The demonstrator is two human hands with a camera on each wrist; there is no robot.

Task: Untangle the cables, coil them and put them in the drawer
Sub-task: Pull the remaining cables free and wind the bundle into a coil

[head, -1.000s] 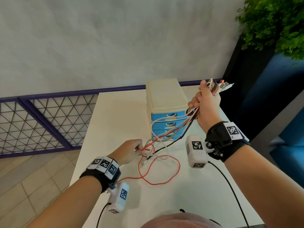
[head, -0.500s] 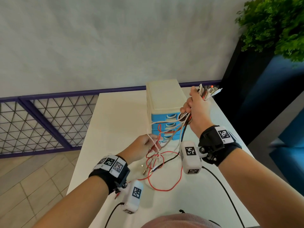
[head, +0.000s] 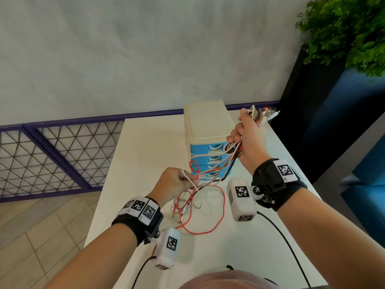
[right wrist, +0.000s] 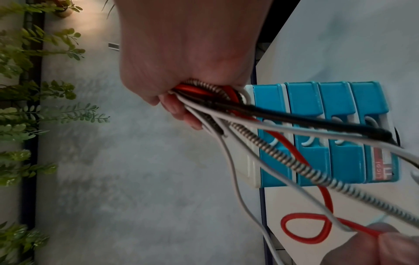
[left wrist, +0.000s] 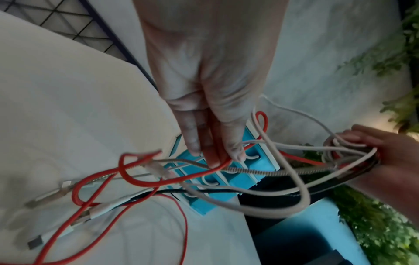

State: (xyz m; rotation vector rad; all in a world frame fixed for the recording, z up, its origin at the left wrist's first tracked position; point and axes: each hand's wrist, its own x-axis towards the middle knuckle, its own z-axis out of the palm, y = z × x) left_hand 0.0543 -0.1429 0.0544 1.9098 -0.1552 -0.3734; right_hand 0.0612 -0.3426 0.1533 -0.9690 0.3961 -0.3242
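A tangle of red, white, black and spring-wrapped cables (head: 210,176) stretches between my two hands above the white table (head: 145,147). My right hand (head: 248,140) is raised beside the drawer unit (head: 206,130) and grips a bundle of cable ends (right wrist: 204,95), with plugs sticking out above the fist (head: 264,115). My left hand (head: 177,182), lower and nearer, pinches the red cable (left wrist: 217,168) and a white cable between its fingertips. Loose red loops (head: 208,215) and plug ends (left wrist: 52,193) lie on the table below.
The drawer unit has a cream top and several blue drawers (right wrist: 317,132), all closed. A purple metal fence (head: 52,155) runs left of the table, over a wooden floor. A dark planter with green plants (head: 350,34) stands at the right.
My left hand has risen from the table towards the drawers, lifting the red and white cables. My right hand has moved down and left, closer to the drawer unit, still gripping the bundle.
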